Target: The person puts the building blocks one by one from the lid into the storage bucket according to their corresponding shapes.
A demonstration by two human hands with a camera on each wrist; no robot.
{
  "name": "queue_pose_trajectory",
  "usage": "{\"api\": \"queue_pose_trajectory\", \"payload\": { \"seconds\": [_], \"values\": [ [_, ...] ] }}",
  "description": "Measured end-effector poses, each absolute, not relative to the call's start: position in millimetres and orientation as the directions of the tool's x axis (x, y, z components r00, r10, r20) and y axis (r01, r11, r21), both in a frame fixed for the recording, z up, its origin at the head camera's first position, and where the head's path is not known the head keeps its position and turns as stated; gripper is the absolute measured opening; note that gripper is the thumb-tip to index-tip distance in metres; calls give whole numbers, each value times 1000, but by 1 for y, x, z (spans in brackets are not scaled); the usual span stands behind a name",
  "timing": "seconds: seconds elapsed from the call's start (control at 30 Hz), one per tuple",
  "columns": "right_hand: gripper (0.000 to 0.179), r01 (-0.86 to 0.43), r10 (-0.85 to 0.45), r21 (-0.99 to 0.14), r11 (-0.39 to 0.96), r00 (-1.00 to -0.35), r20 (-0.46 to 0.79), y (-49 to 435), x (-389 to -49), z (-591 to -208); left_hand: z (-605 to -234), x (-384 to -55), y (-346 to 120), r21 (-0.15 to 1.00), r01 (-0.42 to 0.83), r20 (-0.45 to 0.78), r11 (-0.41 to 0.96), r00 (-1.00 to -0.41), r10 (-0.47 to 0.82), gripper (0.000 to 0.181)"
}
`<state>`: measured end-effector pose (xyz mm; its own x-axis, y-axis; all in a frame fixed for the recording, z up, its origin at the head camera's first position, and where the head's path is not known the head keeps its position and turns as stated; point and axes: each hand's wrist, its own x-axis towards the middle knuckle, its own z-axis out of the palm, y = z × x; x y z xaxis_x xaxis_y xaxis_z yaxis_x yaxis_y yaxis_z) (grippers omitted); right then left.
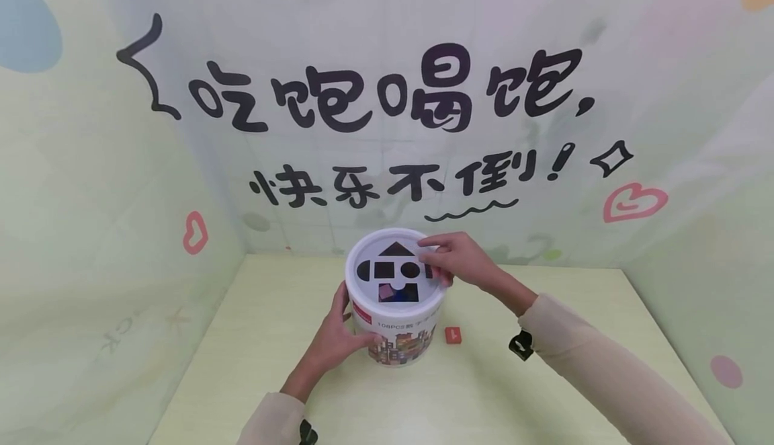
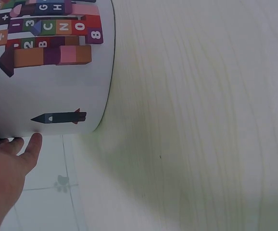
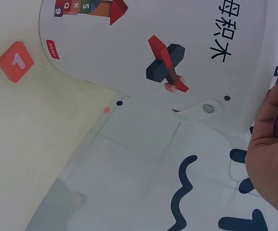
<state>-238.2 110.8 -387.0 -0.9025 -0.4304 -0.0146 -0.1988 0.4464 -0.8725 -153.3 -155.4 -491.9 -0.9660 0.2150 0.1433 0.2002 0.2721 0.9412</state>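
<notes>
A white toy-block bucket (image 1: 396, 337) stands upright on the table, with a white shape-sorter lid (image 1: 367, 290) on top. The lid has black-looking cutouts; pink and blue pieces show through the lowest one. My left hand (image 1: 335, 337) grips the bucket's left side, thumb across the front; its other fingers are partly hidden behind. My right hand (image 1: 462, 259) grips the lid's right edge, fingertips over the top and the lower fingers curled at the rim. A red block (image 1: 453, 335) marked with a 1 lies right of the bucket, apart from both hands.
The pale wood-grain table (image 1: 254, 337) carries the bucket and block. A printed curtain (image 1: 338, 21) with large black characters rises behind the table and along both sides. A handle end (image 3: 208, 109) is fixed to the bucket's side near the rim.
</notes>
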Motion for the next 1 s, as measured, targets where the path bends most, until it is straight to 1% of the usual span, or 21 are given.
{"api": "queue_pose_trajectory", "payload": {
  "seconds": [0.27,0.6,0.83,1.0],
  "values": [
    [43,-111,-357,-904,413,-933,-48,132,-237,-395,-495,-153,-156,940,203,147,273,-966,214,119],
    [48,-53,-302,-919,390,-950,-73,150,-235,-401,-496,-156,-156,933,222,163,284,-963,215,118],
    [46,5,-289,-949,316,-952,-101,156,-237,-418,-530,-171,-161,925,238,185,296,-963,198,120],
    [44,20,-288,-961,274,-952,-102,161,-239,-436,-530,-172,-161,928,234,180,291,-963,201,120]
  ]
}}
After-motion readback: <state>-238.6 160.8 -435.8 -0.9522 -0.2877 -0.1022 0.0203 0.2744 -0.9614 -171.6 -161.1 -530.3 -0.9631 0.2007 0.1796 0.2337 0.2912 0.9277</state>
